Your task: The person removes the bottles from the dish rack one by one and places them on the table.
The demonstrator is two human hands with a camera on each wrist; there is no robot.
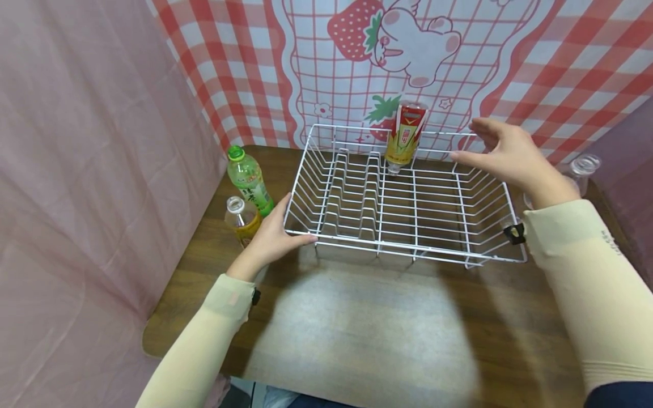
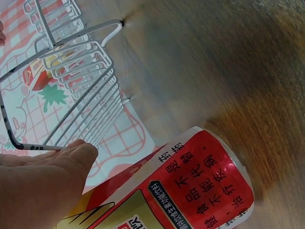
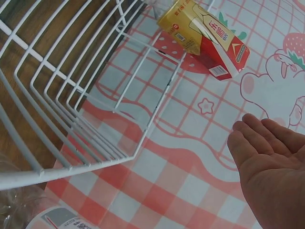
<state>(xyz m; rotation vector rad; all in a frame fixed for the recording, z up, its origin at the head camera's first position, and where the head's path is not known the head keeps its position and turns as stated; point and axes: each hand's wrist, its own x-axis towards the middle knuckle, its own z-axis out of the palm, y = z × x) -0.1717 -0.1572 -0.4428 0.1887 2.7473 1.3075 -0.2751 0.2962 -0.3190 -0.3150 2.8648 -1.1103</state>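
Note:
A white wire dish rack [image 1: 395,247] stands on the wooden table. At its left front corner is my left hand [image 1: 275,235], the thumb along the front rim and the extended fingers against the left side. My right hand [image 1: 510,153] hovers over the back right corner, fingers extended and apart from the thumb; the right wrist view shows its palm [image 3: 276,167] with nothing in it. An upside-down plastic bottle [image 1: 405,136] with a red and yellow label leans inside the rack against the back wires, neck down.
Left of the rack stand a green-capped bottle [image 1: 250,181] and an uncapped bottle [image 1: 241,218], partly behind my left hand. A clear bottle [image 1: 583,167] is half hidden by my right wrist. A checked cloth [image 1: 245,73] hangs behind; a pink curtain [image 1: 102,141] borders the left.

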